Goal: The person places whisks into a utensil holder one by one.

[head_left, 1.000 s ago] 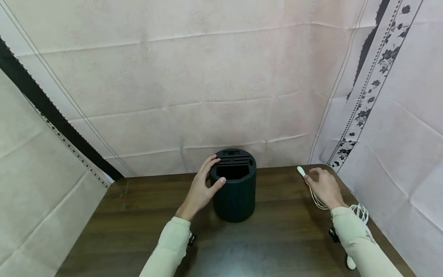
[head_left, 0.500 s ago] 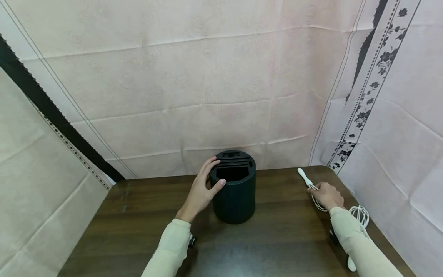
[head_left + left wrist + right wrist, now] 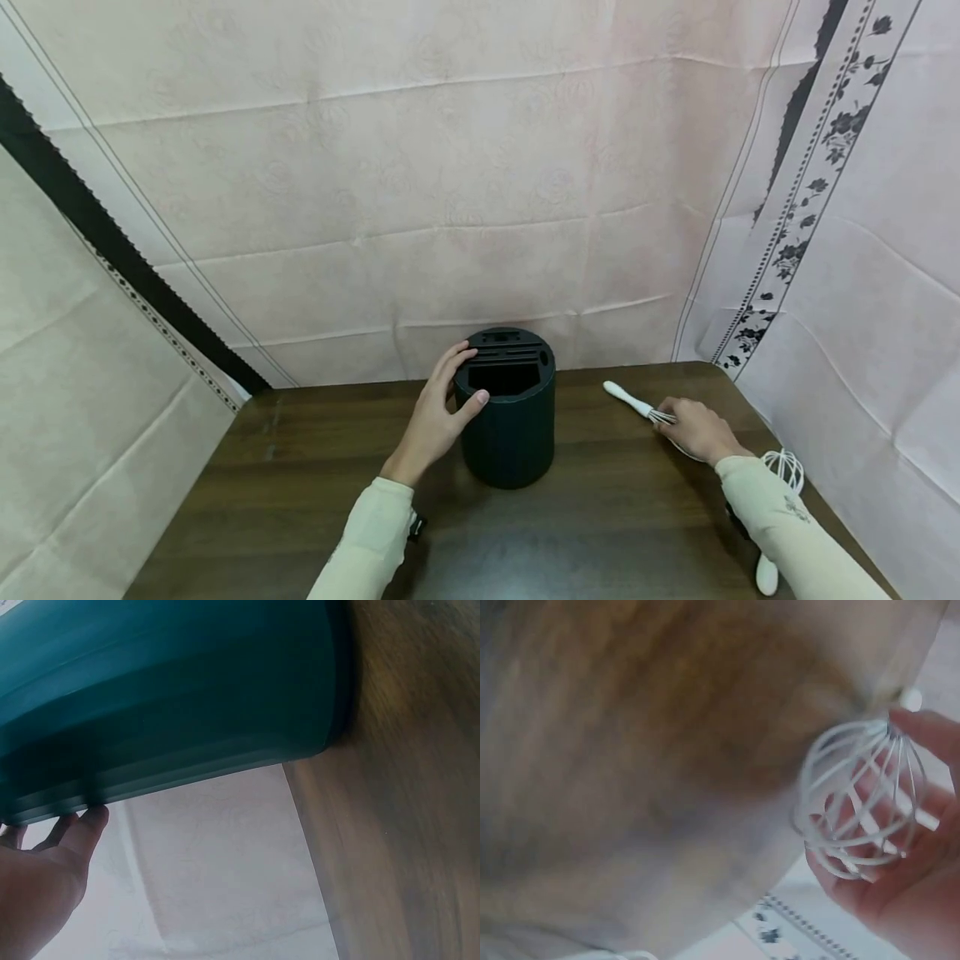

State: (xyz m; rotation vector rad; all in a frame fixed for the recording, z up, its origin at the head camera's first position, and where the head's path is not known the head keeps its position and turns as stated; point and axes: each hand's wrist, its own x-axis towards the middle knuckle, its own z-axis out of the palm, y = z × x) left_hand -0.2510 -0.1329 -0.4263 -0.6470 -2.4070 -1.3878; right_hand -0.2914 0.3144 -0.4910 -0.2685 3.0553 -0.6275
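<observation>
White whisk is held by the right hand over the right part of the wooden table, its handle pointed left and toward the back edge; its wire loops are cupped by half-curled fingers, with the thumb set at the neck where the wires are gathered; whether it is lifted clear of the surface cannot be told. Near the back edge, a dark green holder is stood upright, well apart from the whisk; its rim is spanned at the left side by the left hand, thumb at the front and fingers round behind, in a wide grasp; a second whisk is seen by the right edge, partly hidden by the right sleeve. The step in hand is judged to be the taking-up of the first whisk while the holder is steadied; by the next move, a secure hold on the loops and a clean lift seem called for.
</observation>
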